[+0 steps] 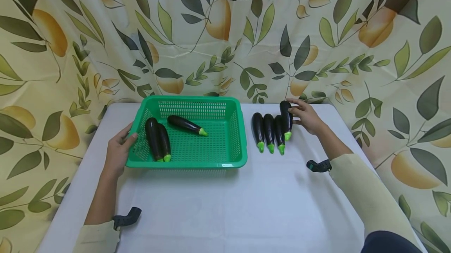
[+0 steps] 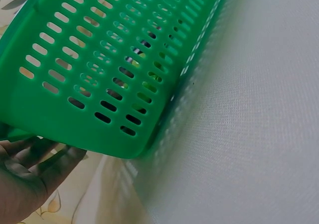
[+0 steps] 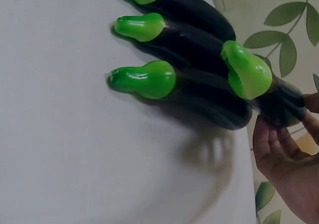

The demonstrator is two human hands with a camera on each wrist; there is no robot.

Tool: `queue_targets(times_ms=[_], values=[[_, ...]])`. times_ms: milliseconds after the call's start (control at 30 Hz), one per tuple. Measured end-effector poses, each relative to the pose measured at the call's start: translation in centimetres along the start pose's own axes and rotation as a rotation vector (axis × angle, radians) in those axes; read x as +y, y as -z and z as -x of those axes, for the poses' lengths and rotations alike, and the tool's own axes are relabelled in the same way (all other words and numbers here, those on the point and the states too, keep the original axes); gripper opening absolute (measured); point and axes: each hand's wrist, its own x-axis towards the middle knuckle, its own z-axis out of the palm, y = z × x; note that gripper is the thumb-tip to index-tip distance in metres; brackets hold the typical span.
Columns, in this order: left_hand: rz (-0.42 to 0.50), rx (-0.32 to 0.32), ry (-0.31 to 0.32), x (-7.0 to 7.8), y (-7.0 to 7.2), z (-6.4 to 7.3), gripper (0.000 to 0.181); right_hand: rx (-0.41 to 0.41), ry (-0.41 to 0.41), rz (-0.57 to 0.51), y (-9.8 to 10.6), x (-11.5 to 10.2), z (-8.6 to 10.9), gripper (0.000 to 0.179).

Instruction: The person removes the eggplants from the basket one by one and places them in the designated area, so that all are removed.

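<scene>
My right hand [image 1: 307,118] grips a dark eggplant [image 1: 286,116] by its rounded end, its green cap pointing toward me. In the right wrist view this eggplant [image 3: 279,102] is raised at a tilt, overlapping the row of three eggplants [image 1: 269,129] that lie side by side on the table. At the left end of a green plastic basket [image 1: 186,165], my left hand [image 1: 118,149] holds the rim, thumb on the near side. The left wrist view has the fingers under the rim of the slotted basket [image 2: 75,129]. Inside lie two eggplants [image 1: 153,137] together and another eggplant [image 1: 186,124] set apart.
A white cloth [image 1: 225,206] covers the table. Behind it hangs a curtain [image 1: 225,61] printed with leaves and fruit, close to the table's back edge. Each wrist wears a small black camera mount [image 1: 318,165].
</scene>
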Motion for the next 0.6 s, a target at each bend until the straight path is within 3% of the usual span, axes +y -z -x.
queue_targets(times_ms=[600], values=[[-0.007, -0.002, -0.023, -0.4, 0.1, -0.2, 0.057, 0.007, -0.028, 0.038, 0.9, 2.4, 2.1, 0.057]])
